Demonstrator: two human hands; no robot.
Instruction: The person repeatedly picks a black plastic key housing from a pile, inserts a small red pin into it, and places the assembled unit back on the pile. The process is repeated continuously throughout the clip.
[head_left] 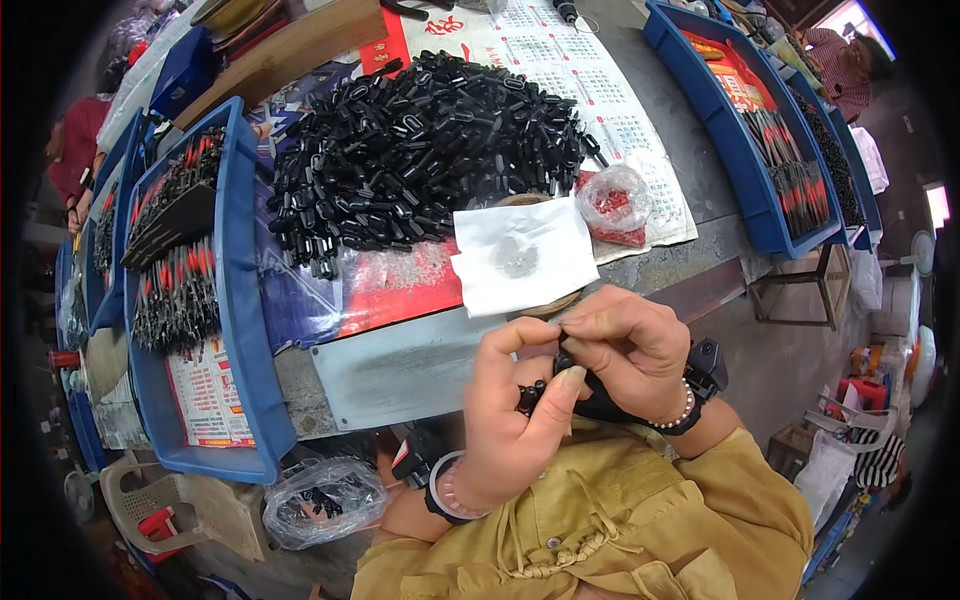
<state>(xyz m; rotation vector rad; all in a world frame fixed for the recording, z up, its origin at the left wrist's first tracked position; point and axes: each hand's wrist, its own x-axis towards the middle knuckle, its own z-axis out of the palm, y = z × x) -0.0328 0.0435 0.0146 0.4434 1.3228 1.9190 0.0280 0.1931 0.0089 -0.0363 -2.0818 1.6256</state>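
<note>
My left hand [512,405] is closed, its thumb and forefinger on a small black plastic piece [563,357]. More small black pieces [530,396] are tucked in its palm. My right hand [640,350] pinches at the top of the same piece, its fingertips meeting just above my left thumb; what else those fingertips hold is too small to make out. Just beyond both hands lies a white paper sheet [480,275] with a greyish patch, over a round brownish object [550,305]. A large heap of glossy black plastic parts [420,150] covers the table behind it.
A clear bag of small red bits [613,200] sits right of the paper. Blue trays [255,380] of black-and-red parts stand at left, with another blue tray [740,190] at right. A plastic bag [325,500] hangs near my left forearm. Other people [840,70] are at the sides.
</note>
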